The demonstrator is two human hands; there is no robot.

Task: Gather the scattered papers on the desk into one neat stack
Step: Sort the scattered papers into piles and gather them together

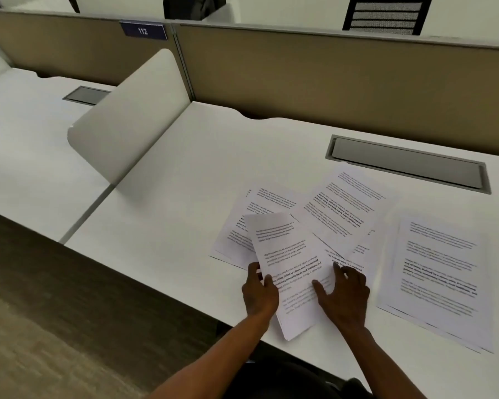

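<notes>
Now left hand (259,292) pinches the top sheet (291,269); right hand (343,295) presses flat, spread; loose papers (441,272) may slide off the surface (162,197).

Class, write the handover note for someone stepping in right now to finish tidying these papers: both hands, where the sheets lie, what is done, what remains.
Left hand: grips the left edge of the front sheets, which overhang the desk edge.
Right hand: fingers spread flat, pressing on the same sheets.
Other papers: left sheets partly under the front ones; tilted middle sheets behind; right sheets lying apart.
Done: gathering seems just begun.
Left: collect left, middle and right sheets onto one pile and square the edges.
</notes>
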